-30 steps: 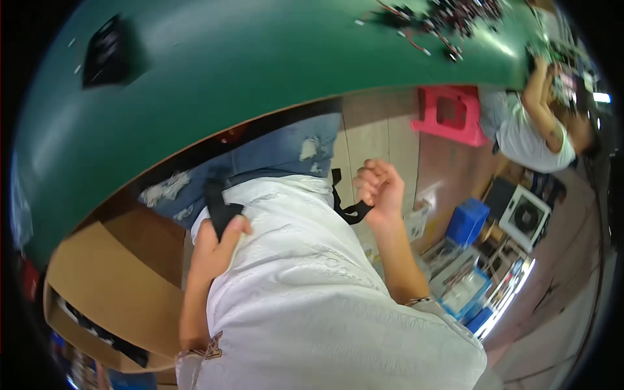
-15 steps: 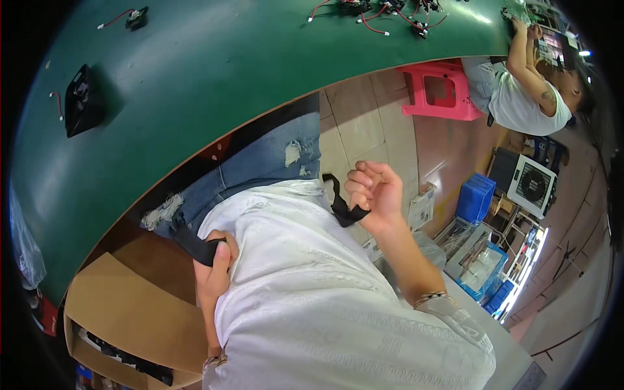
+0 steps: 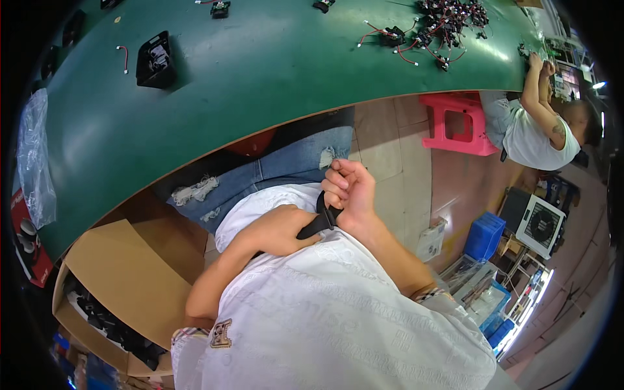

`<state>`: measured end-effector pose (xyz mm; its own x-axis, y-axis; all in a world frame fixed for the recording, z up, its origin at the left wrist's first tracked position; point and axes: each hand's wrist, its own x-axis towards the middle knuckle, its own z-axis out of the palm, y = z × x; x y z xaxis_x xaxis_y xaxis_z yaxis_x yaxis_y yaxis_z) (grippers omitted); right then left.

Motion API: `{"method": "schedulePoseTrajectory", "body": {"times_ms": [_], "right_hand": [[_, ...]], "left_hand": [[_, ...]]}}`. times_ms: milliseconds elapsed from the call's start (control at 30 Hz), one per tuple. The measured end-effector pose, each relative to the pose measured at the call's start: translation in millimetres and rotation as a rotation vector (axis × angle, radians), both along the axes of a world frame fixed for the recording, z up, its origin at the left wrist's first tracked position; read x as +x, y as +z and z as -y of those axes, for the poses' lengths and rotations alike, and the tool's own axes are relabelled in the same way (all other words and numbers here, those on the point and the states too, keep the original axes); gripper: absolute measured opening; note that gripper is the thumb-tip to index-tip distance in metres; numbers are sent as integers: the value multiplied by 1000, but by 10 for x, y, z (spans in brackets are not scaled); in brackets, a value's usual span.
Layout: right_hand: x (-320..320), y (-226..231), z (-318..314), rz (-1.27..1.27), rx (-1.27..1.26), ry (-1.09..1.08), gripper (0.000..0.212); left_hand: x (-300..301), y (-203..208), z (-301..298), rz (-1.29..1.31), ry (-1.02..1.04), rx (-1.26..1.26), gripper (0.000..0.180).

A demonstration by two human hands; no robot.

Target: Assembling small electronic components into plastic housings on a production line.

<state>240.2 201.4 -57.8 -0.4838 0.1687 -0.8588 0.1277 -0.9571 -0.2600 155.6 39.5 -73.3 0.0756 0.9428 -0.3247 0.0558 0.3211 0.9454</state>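
Note:
A black strap (image 3: pixel 316 224) lies against my white shirt, at my waist. My left hand (image 3: pixel 278 231) reaches across my belly and grips one part of it, the back of the hand toward me. Close on the right, my right hand (image 3: pixel 351 190) is raised with its fingers curled in, and the strap runs into its palm side. Part of the band is hidden behind both hands. The two hands are almost touching, just in front of my lap in ripped blue jeans (image 3: pixel 266 162).
The green table (image 3: pixel 260 84) carries a black plastic housing (image 3: pixel 156 62), a short red wire (image 3: pixel 125 60) and a heap of small black wired parts (image 3: pixel 448 26). An open cardboard box (image 3: pixel 130 266) stands at my left. A pink stool (image 3: pixel 459 123) and a seated co-worker (image 3: pixel 536 136) are at the right.
My left hand has swung right across my belly with the strap, from my left hip to beside my right hand. The view has shifted, showing more of the table.

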Motion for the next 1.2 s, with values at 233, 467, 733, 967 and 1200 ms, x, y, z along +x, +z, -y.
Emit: {"method": "schedulePoseTrajectory", "body": {"times_ms": [233,467,733,967,1200], "right_hand": [[157,-5,17,-56,228,361,11],[131,239,8,-151,1104,1195,18],[-100,175,-4,-132,389,1040,36],[-301,232,170,-306,613,1125,34],[-316,181,112,-423,936,976,26]], "left_hand": [[117,-13,222,195,509,-86,48],[208,94,329,-208,624,228,31],[195,146,407,-439,486,368,19],[206,46,418,-306,574,313,19],[12,-46,623,959,1307,359,51]]}}
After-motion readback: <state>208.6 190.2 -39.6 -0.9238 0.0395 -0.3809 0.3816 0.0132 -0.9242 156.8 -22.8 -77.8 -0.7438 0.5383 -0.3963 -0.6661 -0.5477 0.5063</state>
